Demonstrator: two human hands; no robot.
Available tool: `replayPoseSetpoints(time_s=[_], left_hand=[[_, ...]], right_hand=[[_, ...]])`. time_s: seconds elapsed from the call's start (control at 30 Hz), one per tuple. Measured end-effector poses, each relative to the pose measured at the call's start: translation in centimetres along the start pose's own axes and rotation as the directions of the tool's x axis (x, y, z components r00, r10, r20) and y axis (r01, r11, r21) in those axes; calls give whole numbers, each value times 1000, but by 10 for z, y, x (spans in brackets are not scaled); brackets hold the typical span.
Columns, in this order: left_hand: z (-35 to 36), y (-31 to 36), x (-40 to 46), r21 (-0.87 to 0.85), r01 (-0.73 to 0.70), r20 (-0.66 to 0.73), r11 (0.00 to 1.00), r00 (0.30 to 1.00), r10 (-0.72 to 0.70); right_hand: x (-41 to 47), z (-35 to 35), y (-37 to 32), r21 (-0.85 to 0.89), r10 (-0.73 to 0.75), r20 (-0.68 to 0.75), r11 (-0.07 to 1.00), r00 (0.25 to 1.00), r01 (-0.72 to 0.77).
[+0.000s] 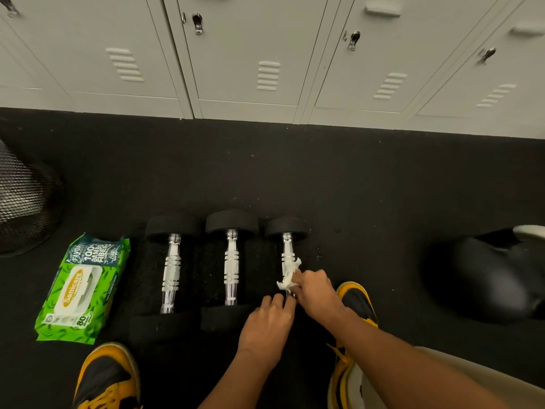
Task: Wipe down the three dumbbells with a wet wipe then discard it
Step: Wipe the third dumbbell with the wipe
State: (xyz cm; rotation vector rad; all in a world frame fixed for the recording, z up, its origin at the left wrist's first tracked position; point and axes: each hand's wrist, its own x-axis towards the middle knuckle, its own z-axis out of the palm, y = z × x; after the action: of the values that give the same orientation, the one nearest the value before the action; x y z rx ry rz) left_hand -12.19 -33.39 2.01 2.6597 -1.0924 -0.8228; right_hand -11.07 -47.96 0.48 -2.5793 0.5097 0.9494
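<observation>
Three dumbbells with chrome handles and black ends lie side by side on the dark floor: the left dumbbell point(171, 273), the middle dumbbell point(231, 270) and the right dumbbell point(286, 246). My right hand point(315, 290) presses a crumpled white wet wipe point(288, 274) against the right dumbbell's handle. My left hand point(269, 323) rests on the near black end of that dumbbell, fingers curled over it. The near half of the right dumbbell is hidden by both hands.
A green pack of wet wipes point(84, 287) lies left of the dumbbells. A black mesh bin point(23, 199) stands at far left. A dark bag point(486, 276) sits at right. Grey lockers point(265, 54) line the back. Yellow and black shoes point(109, 379) flank the hands.
</observation>
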Motion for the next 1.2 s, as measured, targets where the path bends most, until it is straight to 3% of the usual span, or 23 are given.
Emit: replayPoseSetpoints(time_s=[0.4,0.63,0.77,0.9,1.03,1.2], left_hand=[[1,0,-3,4,-4,-46,1000,999,4],[1,3,-2,-10,-23,-53,1000,998,22],[1,0,-4,-24,-29,-80,999,996,26],[1,-1,-4,-44,-34,-89,998,996,30],[7,-3,-1,-37,-43,-42,998,998,42],[5,-3,-2,-45,-35,-48,998,998,32]], right_hand=[[-10,-16,10,77,-111,78,991,991,105],[6,-36,5,114,-115,-277,982,954,152],[21,-45,5,2,-212,-370,974,905,228],[34,-44,1,-98,-278,-356,961,892,260],[40,-35,-6,-174,-277,-233,955,932,240],[44,-23,-10,-136,-238,-182,967,954,215]])
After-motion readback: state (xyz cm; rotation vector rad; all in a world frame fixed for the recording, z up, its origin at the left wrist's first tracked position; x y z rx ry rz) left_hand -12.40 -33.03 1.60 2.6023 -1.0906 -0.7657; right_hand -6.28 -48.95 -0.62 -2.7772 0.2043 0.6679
